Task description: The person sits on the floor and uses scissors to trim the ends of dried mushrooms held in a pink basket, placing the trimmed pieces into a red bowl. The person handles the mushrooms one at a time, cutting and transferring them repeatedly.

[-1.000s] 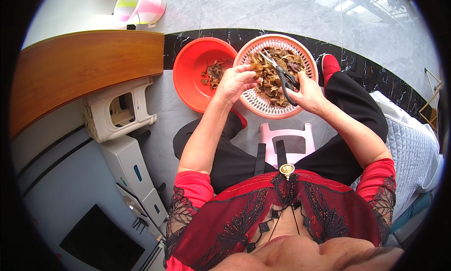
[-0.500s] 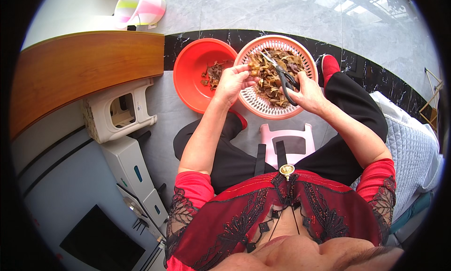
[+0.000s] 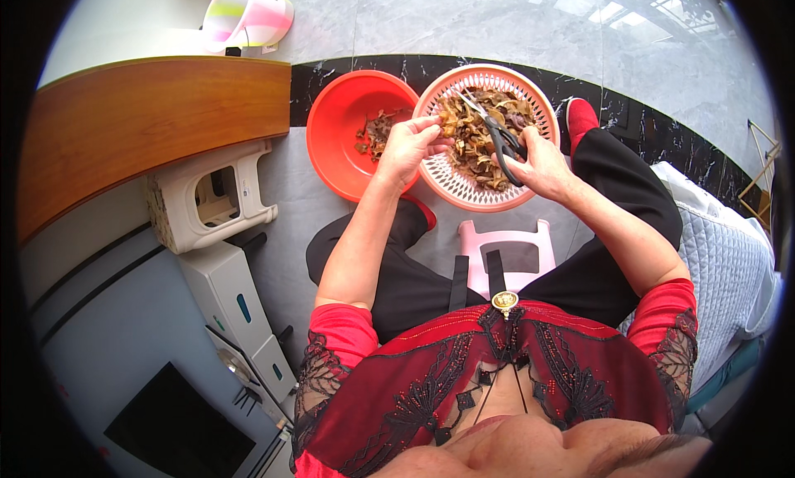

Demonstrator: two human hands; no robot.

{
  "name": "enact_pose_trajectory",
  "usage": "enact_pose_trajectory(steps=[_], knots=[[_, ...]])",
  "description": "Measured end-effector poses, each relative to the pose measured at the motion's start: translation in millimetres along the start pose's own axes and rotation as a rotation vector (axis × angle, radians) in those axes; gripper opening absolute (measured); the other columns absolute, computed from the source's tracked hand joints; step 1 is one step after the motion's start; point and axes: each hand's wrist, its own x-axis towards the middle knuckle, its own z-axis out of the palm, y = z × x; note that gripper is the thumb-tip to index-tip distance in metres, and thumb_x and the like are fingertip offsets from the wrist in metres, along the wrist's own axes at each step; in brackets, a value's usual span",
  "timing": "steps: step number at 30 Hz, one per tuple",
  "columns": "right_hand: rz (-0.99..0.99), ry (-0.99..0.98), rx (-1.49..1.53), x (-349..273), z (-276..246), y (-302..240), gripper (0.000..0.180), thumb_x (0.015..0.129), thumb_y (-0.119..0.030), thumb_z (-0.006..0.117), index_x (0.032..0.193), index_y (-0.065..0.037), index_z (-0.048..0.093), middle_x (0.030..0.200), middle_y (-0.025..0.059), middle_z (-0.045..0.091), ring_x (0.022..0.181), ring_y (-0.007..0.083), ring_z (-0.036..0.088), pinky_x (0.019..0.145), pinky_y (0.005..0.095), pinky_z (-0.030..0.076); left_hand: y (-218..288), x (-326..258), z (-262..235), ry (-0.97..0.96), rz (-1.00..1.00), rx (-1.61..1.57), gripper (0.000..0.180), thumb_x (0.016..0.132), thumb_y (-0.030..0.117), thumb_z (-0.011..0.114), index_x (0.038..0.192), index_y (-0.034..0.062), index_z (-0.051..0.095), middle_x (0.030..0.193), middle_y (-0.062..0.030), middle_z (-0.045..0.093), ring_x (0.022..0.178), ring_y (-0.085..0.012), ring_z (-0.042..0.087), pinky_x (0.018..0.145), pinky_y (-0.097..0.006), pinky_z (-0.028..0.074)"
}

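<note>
We sit above a grey marble floor point(image 3: 497, 22) with a black band. Over the pink colander point(image 3: 464, 184), our right hand point(image 3: 542, 159) has its fingers curled through the scissors point(image 3: 497, 138), their blades pointing up-left across the brown pieces point(image 3: 472, 138). Our left hand point(image 3: 406, 147), at the colander's left rim, pinches one piece.

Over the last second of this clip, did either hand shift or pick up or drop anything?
Barely. The left hand edged slightly toward the scissors, still pinching a brown piece over the pink basket. The right hand kept the scissors, blades pointing at that piece. The red basin, pink stool and basket did not move.
</note>
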Motion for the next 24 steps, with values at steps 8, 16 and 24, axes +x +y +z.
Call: enact_pose_trajectory(steps=[8, 16, 24], knots=[[-0.023, 0.005, 0.034, -1, -5, -3, 0.057, 0.075, -0.044, 0.064, 0.095, 0.008, 0.052, 0.084, 0.0249, 0.063, 0.083, 0.0341, 0.065, 0.076, 0.0399, 0.048, -19, 48, -91, 0.396, 0.039, -0.098, 0.026, 0.095, 0.003, 0.046, 0.118, -0.0055, 0.052, 0.099, -0.0156, 0.064, 0.079, -0.0235, 0.067, 0.066, -0.029, 0.057], [-0.03, 0.046, 0.044, 0, -8, -1, 0.057, 0.075, -0.046, 0.062, 0.095, 0.007, 0.054, 0.085, 0.025, 0.063, 0.084, 0.0348, 0.064, 0.078, 0.0409, 0.048, -44, 65, -117, 0.716, -0.04, -0.007, 0.022, 0.093, 0.006, 0.049, 0.112, -0.0028, 0.053, 0.09, -0.0158, 0.064, 0.062, -0.0217, 0.065, 0.047, -0.027, 0.052], [-0.073, 0.059, 0.074, -2, -10, 2, 0.059, 0.074, -0.048, 0.063, 0.092, 0.008, 0.054, 0.084, 0.025, 0.063, 0.083, 0.0338, 0.064, 0.076, 0.0408, 0.048, -52, 51, -29, 0.185, 0.401, 1.016, 0.013, 0.082, 0.007, 0.064, 0.092, 0.0002, 0.069, 0.074, -0.0081, 0.068, 0.061, -0.0111, 0.064, 0.057, -0.027, 0.052]])
